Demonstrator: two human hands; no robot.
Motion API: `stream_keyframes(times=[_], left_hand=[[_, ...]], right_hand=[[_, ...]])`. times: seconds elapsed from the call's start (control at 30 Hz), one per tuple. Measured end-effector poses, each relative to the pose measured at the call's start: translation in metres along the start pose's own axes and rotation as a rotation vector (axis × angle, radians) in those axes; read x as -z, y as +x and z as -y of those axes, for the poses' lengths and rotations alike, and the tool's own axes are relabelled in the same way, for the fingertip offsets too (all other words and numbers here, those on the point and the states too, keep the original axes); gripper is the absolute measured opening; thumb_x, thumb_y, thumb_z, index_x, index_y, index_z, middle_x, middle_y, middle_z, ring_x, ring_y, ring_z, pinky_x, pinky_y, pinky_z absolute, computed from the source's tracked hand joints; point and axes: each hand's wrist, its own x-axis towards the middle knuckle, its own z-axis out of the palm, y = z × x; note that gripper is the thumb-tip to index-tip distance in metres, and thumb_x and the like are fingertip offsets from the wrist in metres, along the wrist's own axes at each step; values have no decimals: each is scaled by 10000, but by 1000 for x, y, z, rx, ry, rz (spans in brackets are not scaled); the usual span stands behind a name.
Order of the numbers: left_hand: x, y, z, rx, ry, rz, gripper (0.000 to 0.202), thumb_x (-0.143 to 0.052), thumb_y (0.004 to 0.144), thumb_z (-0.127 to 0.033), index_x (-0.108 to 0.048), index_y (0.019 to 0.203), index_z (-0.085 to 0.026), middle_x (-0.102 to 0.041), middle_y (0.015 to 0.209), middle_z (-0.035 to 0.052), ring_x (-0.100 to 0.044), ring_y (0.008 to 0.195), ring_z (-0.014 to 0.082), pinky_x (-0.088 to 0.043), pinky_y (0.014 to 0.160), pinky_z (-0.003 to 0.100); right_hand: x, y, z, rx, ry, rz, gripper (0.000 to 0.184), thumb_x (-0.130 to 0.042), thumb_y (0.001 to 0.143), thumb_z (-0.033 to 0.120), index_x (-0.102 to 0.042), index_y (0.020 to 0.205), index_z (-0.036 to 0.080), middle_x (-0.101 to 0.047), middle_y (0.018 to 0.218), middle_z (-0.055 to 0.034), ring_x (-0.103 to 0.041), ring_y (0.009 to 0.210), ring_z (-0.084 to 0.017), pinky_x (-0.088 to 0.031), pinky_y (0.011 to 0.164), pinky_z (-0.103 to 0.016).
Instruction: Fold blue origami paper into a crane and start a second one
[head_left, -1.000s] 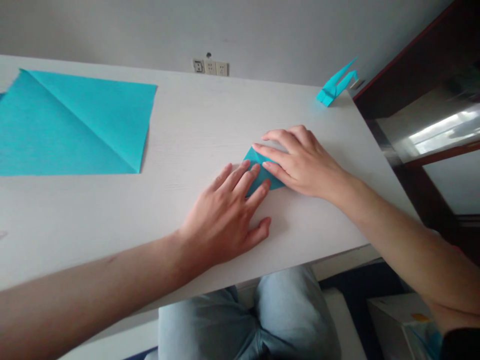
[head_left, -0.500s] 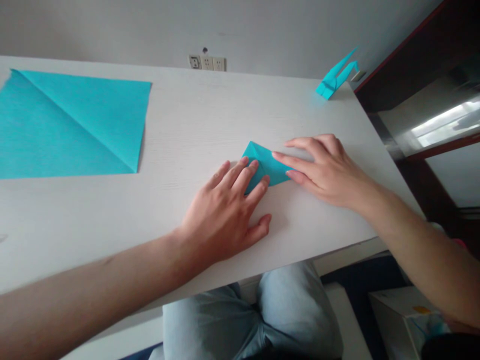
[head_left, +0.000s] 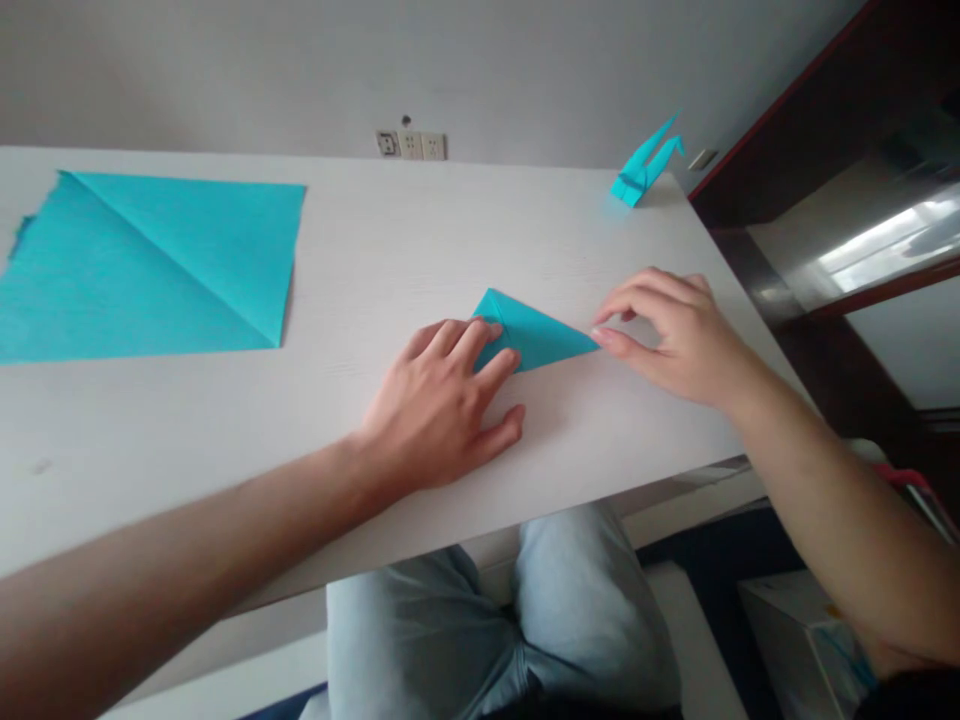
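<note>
The small folded blue paper (head_left: 547,335) lies flat on the desk (head_left: 375,260), in front of the person and between the two hands. The left hand (head_left: 442,405) is spread out, with its fingers pressing on the paper's left part and not gripping it. The right hand (head_left: 667,330) is half curled, finger and thumb right by the sharp tip – I can't tell if they pinch it or only touch it.

The paper could slip or turn if the left hand pressed too lightly. A pull on that thin tip might bend or rip it, and a crooked press could leave the fold lopsided.

The long way of the paper seems to run from side to side. Its sharp tip points to the right hand – another corner points away from the person. The left end is hidden under the fingers.
</note>
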Motion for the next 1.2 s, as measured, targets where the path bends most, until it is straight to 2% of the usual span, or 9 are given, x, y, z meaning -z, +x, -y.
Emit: stream_keyframes(times=[0.1,0.23,0.43,0.5,0.7,0.9,1.03,1.1,1.2], left_hand=[[-2,7,5,33,-54,-23,366,-655,1210,-489,-790,1401,-207,-783,1529,219,-763,1341,434,-677,1173,653],[-12,15,11,147,-131,-90,415,-695,1176,-436,-744,1488,-166,-690,1632,262,-660,1513,475,-613,1271,672],[-14,40,37,347,-238,23,1109,-892,993,-622,-417,1878,-152,-536,1834,306,-505,1706,574,-430,1419,783],[-7,55,49,365,-266,126,1179,-985,877,-697,-505,1835,-207,-526,1837,290,-472,1720,614,-405,1426,801],[11,77,56,395,-284,218,957,-1092,750,-715,-745,1504,-239,-599,1705,229,-583,1598,533,-497,1385,712],[10,62,60,373,-330,128,934,-1147,704,-636,-701,1403,-206,-747,1509,203,-714,1385,442,-589,1256,577],[12,58,71,336,-503,52,667,-968,930,-482,-754,1502,-215,-854,1389,136,-802,1195,327,-621,1042,423],[13,59,77,288,-585,-20,421,-801,1051,-424,-844,1415,-217,-889,1333,112,-812,1175,291,-602,1047,402],[13,63,84,272,-704,-229,319,-772,1065,-441,-906,1229,-203,-914,1260,108,-809,1164,280,-593,1017,386]], right_hand=[[-18,37,5,-94,93,108,226,-927,1055,451,-824,1121,261,-803,1279,-104,-797,955,-305,-611,999,-521],[-28,72,16,-184,137,314,411,-1035,952,625,-828,905,273,-749,1233,-112,-726,771,-256,-624,851,-524],[-20,101,22,-221,249,458,371,-1079,867,558,-848,860,268,-751,1193,-133,-741,936,-323,-609,919,-516],[-19,113,19,-196,307,472,339,-1102,815,476,-854,910,264,-771,1206,-120,-751,1002,-324,-602,941,-479],[-36,141,2,-134,481,453,476,-1136,635,434,-824,954,267,-782,1080,-53,-710,994,-293,-568,917,-421],[-55,133,-20,-107,677,385,711,-951,813,924,-840,1096,282,-824,1080,-85,-688,953,-296,-546,864,-439],[-50,131,-25,-130,844,349,851,-923,792,1084,-867,1065,280,-856,1137,-101,-703,958,-279,-536,841,-406],[-48,130,-25,-179,933,298,894,-881,798,1121,-851,1058,266,-841,1130,-95,-664,883,-233,-517,776,-370],[-49,131,-26,-195,1066,177,875,-896,808,1096,-835,1058,260,-791,1010,-62,-644,842,-213,-522,752,-350]])
